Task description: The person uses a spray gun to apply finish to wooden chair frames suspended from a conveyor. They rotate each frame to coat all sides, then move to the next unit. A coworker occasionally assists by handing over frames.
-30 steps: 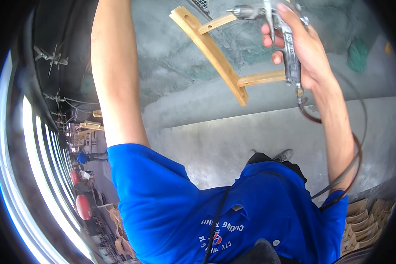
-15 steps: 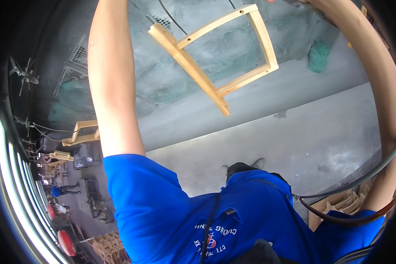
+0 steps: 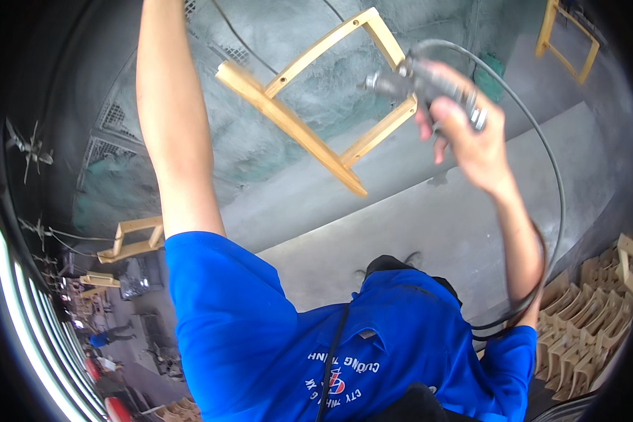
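My right hand [image 3: 480, 144] is wrapped round the handle of a metal spray gun [image 3: 437, 90], which is smeared by motion. Its nozzle end points left, across the right side of a pale wooden chair-part frame [image 3: 292, 123]. This frame hangs tilted in front of me, with one long bar and a bowed loop joined to it; small dark holes show in the loop. Whether the gun touches the wood I cannot tell. From the gun a grey hose [image 3: 557, 176] loops down along my right forearm. My left arm [image 3: 176, 119] stretches up past the top edge, its hand out of the picture.
Behind the frame stands a grey-green stained booth wall [image 3: 253, 155] with a metal ledge [image 3: 457, 211] below. Another wooden frame [image 3: 130, 243] hangs at left, one more [image 3: 570, 42] at far upper right. Curved wooden parts [image 3: 584, 330] are stacked at lower right. A distant person [image 3: 109, 336] is at left.
My right hand has come down and inward from the top right edge, bringing the spray gun into view beside the frame. The hanging frame has shifted and turned slightly left.
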A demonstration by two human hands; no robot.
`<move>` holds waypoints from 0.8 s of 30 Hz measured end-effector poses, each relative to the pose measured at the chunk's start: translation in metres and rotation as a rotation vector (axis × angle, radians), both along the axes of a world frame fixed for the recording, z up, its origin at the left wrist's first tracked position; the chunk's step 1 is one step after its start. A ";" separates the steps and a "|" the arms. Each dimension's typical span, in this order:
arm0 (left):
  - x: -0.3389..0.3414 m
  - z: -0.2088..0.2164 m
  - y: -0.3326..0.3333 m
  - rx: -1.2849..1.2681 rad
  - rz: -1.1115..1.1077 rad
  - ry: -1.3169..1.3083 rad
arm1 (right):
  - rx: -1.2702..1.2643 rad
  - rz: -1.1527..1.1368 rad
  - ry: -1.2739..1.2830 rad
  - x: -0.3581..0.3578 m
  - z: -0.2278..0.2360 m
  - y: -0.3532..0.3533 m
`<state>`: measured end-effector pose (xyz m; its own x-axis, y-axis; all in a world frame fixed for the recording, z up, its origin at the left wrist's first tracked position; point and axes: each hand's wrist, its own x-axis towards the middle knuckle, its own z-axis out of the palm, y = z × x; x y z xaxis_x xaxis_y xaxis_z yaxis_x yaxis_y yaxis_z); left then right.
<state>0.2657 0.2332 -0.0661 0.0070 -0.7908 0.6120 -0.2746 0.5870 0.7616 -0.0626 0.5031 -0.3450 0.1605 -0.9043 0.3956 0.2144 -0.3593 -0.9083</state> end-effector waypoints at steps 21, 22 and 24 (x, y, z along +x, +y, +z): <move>0.022 0.033 -0.044 0.144 -0.037 0.026 | 0.350 -0.919 -0.495 0.051 -0.111 0.060; 0.019 0.032 -0.041 0.196 -0.050 0.019 | 0.422 -0.948 -0.541 0.042 -0.114 0.065; 0.009 0.024 -0.033 0.169 -0.107 0.019 | 0.536 -0.975 -0.569 0.025 -0.119 0.072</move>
<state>0.2749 0.2004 -0.0420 -0.0725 -0.8791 0.4711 -0.2017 0.4755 0.8563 -0.0372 0.5747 -0.4639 -0.7395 -0.6187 -0.2654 0.4771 -0.2035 -0.8549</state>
